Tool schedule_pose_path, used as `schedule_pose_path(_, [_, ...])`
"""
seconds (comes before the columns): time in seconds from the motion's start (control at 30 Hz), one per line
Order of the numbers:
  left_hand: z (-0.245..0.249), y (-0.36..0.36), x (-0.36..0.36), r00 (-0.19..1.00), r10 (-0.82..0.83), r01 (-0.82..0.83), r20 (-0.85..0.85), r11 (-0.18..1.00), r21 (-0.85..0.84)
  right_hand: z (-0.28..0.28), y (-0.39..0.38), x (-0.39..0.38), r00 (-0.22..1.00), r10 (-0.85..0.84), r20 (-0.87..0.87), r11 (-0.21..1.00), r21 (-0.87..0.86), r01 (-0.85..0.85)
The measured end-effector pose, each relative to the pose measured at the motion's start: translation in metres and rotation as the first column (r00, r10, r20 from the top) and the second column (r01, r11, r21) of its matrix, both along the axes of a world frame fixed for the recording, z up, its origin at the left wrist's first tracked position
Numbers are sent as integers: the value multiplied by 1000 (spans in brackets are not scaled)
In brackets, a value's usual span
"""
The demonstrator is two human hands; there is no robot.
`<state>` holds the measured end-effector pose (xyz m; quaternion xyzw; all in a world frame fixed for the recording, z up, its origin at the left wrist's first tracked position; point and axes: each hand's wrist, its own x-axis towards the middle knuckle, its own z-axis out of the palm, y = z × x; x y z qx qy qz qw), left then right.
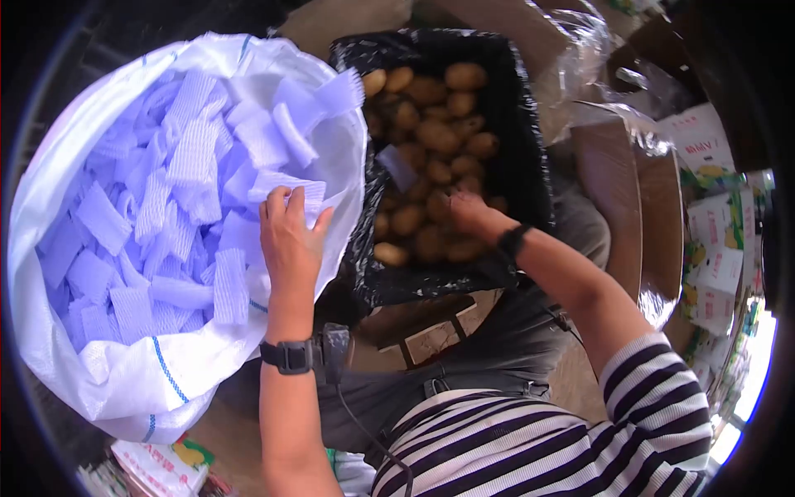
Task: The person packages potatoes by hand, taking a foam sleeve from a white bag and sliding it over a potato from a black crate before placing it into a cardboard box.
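Note:
My left hand (291, 232) is over the right side of a white woven sack (203, 364). Its fingers curl over a pale violet foam net sleeve (281, 184), the thumb at the sleeve's near end. Many more foam net sleeves (195, 166) fill the sack in a loose heap. Down in a crate lined with black plastic (517, 141), my right hand (472, 213) closes at a brown oval fruit (437, 205), its fingertips partly hidden. Several similar brown fruits (436, 134) lie around it. One loose foam sleeve (397, 168) rests on the fruit at the crate's left side.
An open cardboard box (609, 199) stands right of the crate. Printed white cartons (716, 248) are stacked at the far right, and another printed carton (161, 468) lies below the sack. Clear plastic film (580, 41) hangs over cardboard at the top. A cable (364, 431) runs from my left wrist.

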<state>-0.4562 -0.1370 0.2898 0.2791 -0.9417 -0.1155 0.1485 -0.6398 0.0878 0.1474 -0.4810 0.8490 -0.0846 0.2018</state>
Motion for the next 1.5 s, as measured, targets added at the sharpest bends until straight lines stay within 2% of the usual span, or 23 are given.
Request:
schedule_pose_path(0.07, [8,1,13,999,22,-24,-34,999,-45,-26,-15,-14,981,191,-22,871,465,-159])
schedule_pose_path(0.3, [49,40,14,937,110,-32,-331,972,231,27,8,-22,983,105,154,869,467,-166])
schedule_pose_path(0.33, [56,47,11,923,155,-49,-353,956,291,37,28,-20,858,-209,469,951,302,66])
schedule_pose_path(0.37, [59,53,9,919,140,-33,-370,959,280,47,45,-14,543,-371,753,917,206,341])
schedule_pose_path(0.43, [57,66,5,900,45,49,-433,978,203,111,65,20,-80,-189,979,849,203,488])
schedule_pose_path(0.5, [49,83,-2,893,-14,89,-451,985,146,140,82,54,-442,147,885,818,143,558])
schedule_pose_path(0.6, [41,115,-2,952,-162,158,-258,987,-35,164,75,101,-503,449,738,652,113,749])
schedule_pose_path(0.7, [25,154,3,951,-286,296,-116,952,78,153,71,121,-475,517,712,613,79,786])
schedule_pose_path(0.73, [3,162,5,954,-40,212,-296,790,576,152,73,120,-480,531,698,620,65,781])
schedule_pose_path(0.77, [-7,163,7,911,265,206,-317,375,904,149,81,115,-400,524,752,652,-52,756])
schedule_pose_path(0.87, [39,157,-2,746,589,239,-310,198,951,174,80,112,-248,455,855,691,-163,704])
schedule_pose_path(0.9, [51,161,-2,827,415,141,-380,502,853,174,84,112,-153,365,918,674,-148,723])
schedule_pose_path(0.97, [58,176,-2,791,-97,334,-604,896,293,180,90,110,-25,239,971,619,-133,774])
schedule_pose_path(1.07, [65,206,-10,589,-644,712,-489,699,-63,174,119,108,169,102,980,378,-196,905])
schedule_pose_path(1.13, [75,191,-14,549,-642,708,-536,697,-109,164,168,97,186,252,950,94,-215,972])
schedule_pose_path(1.2, [58,130,-21,832,-431,408,-350,902,-141,199,203,69,343,70,937,-105,-335,936])
schedule_pose_path(1.23, [47,91,-19,960,-236,238,-148,971,-2,192,236,45,238,293,926,-203,-183,962])
schedule_pose_path(1.3, [25,12,-4,951,-66,158,302,943,-291,181,276,7,184,605,775,-276,-13,961])
schedule_pose_path(1.37, [14,-23,4,893,-108,232,437,942,-241,161,217,-2,420,55,906,-15,-420,907])
schedule_pose_path(1.4, [2,-34,0,889,-107,222,444,951,-217,190,121,3,211,18,977,352,-204,914])
schedule_pose_path(1.43, [-3,-40,3,880,-162,252,446,956,-149,168,83,-2,189,-118,975,537,-97,838])
schedule_pose_path(1.47, [-7,-48,6,871,-209,273,444,958,-84,118,52,-11,309,-168,936,755,-79,651])
schedule_pose_path(1.5, [-4,-47,4,872,-201,237,447,971,-26,81,17,-12,633,-190,751,939,-49,339])
